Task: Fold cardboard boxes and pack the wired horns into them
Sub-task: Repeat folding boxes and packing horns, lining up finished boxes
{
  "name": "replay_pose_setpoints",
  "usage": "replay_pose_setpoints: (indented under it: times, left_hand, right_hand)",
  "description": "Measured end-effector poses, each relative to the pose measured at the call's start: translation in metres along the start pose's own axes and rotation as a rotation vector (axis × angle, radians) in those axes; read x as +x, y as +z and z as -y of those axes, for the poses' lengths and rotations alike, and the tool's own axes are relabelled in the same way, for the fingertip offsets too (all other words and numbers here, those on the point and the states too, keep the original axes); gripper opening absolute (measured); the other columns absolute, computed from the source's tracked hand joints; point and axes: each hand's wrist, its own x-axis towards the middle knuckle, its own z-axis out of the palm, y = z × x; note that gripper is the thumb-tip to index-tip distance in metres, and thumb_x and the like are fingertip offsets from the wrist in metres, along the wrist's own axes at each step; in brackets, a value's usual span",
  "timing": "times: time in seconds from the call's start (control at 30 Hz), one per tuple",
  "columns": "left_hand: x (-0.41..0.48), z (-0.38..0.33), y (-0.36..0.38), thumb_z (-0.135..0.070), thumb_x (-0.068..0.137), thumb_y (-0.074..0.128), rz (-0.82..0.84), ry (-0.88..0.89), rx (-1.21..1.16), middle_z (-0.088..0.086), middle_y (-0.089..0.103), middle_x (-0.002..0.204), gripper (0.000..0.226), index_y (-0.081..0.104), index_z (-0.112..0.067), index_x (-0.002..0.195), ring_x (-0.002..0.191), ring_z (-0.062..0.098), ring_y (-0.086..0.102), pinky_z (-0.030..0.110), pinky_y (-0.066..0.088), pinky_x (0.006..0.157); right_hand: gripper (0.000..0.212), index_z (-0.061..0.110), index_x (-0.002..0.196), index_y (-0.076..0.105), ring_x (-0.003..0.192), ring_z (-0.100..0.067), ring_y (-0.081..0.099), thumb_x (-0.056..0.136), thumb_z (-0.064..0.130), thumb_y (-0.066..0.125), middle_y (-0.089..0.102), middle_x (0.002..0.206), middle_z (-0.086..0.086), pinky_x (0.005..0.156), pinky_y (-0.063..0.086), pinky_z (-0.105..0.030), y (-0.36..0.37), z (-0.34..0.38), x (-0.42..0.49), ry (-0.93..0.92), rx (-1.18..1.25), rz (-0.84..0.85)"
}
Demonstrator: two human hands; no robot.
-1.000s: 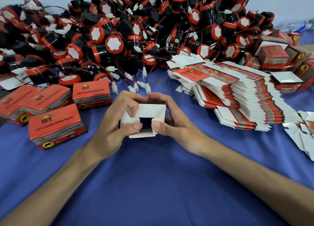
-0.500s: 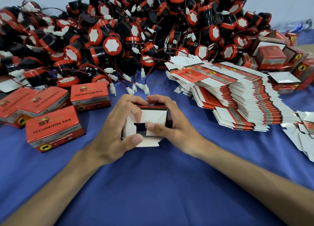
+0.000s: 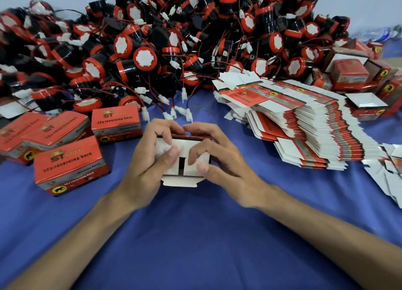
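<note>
A small cardboard box, white inside with a red edge, is held between both hands above the blue cloth, its open end facing me. My left hand grips its left side, thumb pressing the left side flap inward. My right hand grips the right side, thumb and a finger pressing the right flap inward. A narrow dark gap shows between the two flaps, and a tuck flap sticks out along the bottom. A big heap of black and red wired horns with white plugs fills the back of the table.
Several folded red boxes stand at the left. A fanned stack of flat box blanks lies at the right, with more boxes behind it and loose white blanks at the far right edge. Blue cloth covers the table.
Both side flaps have been pushed inward, so the box's dark opening has shrunk to a slit. Both hands have shifted their fingers and thumbs onto the flaps.
</note>
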Motion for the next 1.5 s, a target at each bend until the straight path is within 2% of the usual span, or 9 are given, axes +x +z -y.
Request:
replay_pose_setpoints:
  times: [0.27,0.4,0.57,0.73,0.83,1.07,1.3,1.4,1.5]
  left_hand:
    - [0.001,-0.004,0.003,0.001,0.089,0.04,-0.034,0.017,0.042,0.002,0.048,0.108,0.021,0.042,-0.018,0.098,0.103,0.004,0.049,0.018,0.039,0.091]
    - [0.002,-0.001,0.003,-0.008,0.095,0.041,-0.033,0.025,0.054,0.004,0.048,0.11,0.017,0.043,-0.023,0.103,0.104,0.026,0.052,0.03,0.045,0.089]
    - [0.002,0.001,0.004,-0.028,0.096,0.039,-0.021,0.047,0.065,0.005,0.051,0.111,0.015,0.043,-0.025,0.11,0.098,0.025,0.054,0.036,0.044,0.086]
    - [-0.001,-0.001,0.006,-0.032,0.091,0.037,-0.004,-0.009,0.037,-0.01,0.053,0.114,0.026,0.043,-0.028,0.116,0.109,0.007,0.052,0.022,0.039,0.094]
    - [-0.001,-0.002,0.006,-0.039,0.088,0.042,0.007,-0.116,-0.063,-0.016,0.054,0.114,0.03,0.043,-0.029,0.116,0.106,0.003,0.053,0.021,0.045,0.088]
    - [0.001,-0.002,0.011,-0.047,0.077,0.052,0.029,-0.285,-0.129,-0.006,0.052,0.112,0.043,0.044,-0.027,0.114,0.096,0.004,0.054,0.018,0.046,0.079]
    - [0.001,-0.002,0.015,-0.018,0.082,0.053,0.012,-0.287,-0.094,-0.003,0.051,0.117,0.033,0.043,-0.027,0.113,0.105,-0.001,0.051,0.016,0.042,0.089]
    - [0.001,-0.001,0.015,-0.013,0.081,0.052,0.003,-0.272,-0.094,0.001,0.052,0.119,0.035,0.044,-0.026,0.112,0.109,0.001,0.051,0.017,0.042,0.092]
    - [0.0,-0.002,0.015,-0.009,0.079,0.052,-0.006,-0.267,-0.092,-0.001,0.054,0.118,0.037,0.045,-0.026,0.112,0.11,0.003,0.052,0.018,0.042,0.093]
  right_hand:
    - [0.041,0.006,0.109,0.066,0.132,-0.035,0.036,0.076,0.026,0.079,0.036,0.137,-0.02,0.108,0.034,-0.049,0.0,-0.003,0.002,-0.133,-0.263,0.078]
    - [0.024,0.004,0.104,0.072,0.127,-0.037,0.043,0.089,0.019,0.061,0.043,0.131,-0.021,0.105,0.039,-0.045,0.001,-0.005,0.003,-0.185,-0.258,-0.02]
    - [0.025,0.003,0.112,0.068,0.122,-0.028,0.049,0.094,0.015,0.056,0.046,0.131,-0.016,0.102,0.042,-0.037,0.003,-0.003,0.004,-0.103,-0.206,-0.104]
    - [0.07,0.032,0.145,0.021,0.132,0.001,0.037,0.086,0.032,0.06,0.038,0.141,0.01,0.099,0.041,-0.016,0.0,-0.002,0.005,0.259,0.082,-0.134]
    - [0.071,0.04,0.145,0.023,0.128,0.015,0.033,0.081,0.047,0.055,0.034,0.139,0.027,0.104,0.035,-0.013,-0.002,-0.005,0.008,0.459,0.211,-0.04]
    - [0.054,0.047,0.131,0.036,0.135,-0.005,0.038,0.082,0.039,0.057,0.034,0.147,0.009,0.114,0.032,-0.035,-0.001,-0.01,0.01,0.475,0.392,-0.068]
    - [0.047,0.043,0.13,0.03,0.136,0.0,0.032,0.094,0.023,0.055,0.057,0.115,0.007,0.106,0.036,-0.024,0.003,-0.01,0.005,0.415,0.323,-0.06]
    - [0.051,0.041,0.131,0.027,0.108,0.004,0.056,0.098,0.012,0.052,0.036,0.137,-0.001,0.094,0.042,-0.014,0.005,-0.009,0.005,0.394,0.302,-0.061]
    - [0.053,0.035,0.133,0.028,0.115,0.019,0.042,0.096,0.007,0.054,0.032,0.143,-0.004,0.099,0.039,-0.014,0.006,-0.008,0.006,0.356,0.234,-0.085]
